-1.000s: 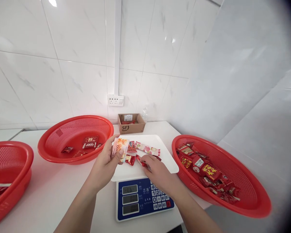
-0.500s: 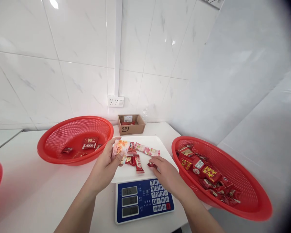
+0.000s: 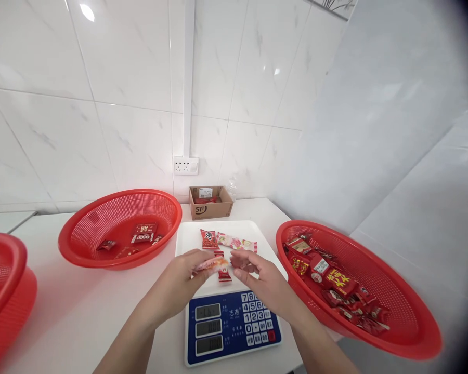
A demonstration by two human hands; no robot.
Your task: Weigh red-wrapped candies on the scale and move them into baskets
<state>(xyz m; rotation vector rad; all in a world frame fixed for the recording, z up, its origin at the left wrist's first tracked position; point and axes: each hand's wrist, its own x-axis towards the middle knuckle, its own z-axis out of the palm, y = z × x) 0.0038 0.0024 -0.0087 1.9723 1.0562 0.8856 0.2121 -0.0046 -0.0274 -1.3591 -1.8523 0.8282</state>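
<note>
One pink packet [image 3: 212, 264] sat pinched above the tray [image 3: 189, 236] in the left hand [image 3: 179, 279], best gripped lightly to avoid crushing, while the right hand [image 3: 262, 277] curled loosely beside it, any contents impossible to tell.

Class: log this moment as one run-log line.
left hand: holding pink-and-orange packet over scale tray; right hand: beside it, grip unclear; scale tray: red packet, floral bar, red-wrapped bar

Space above the tray [image 3: 268, 249] is open rearward; a basket [image 3: 407, 317] blocks rightward.
</note>
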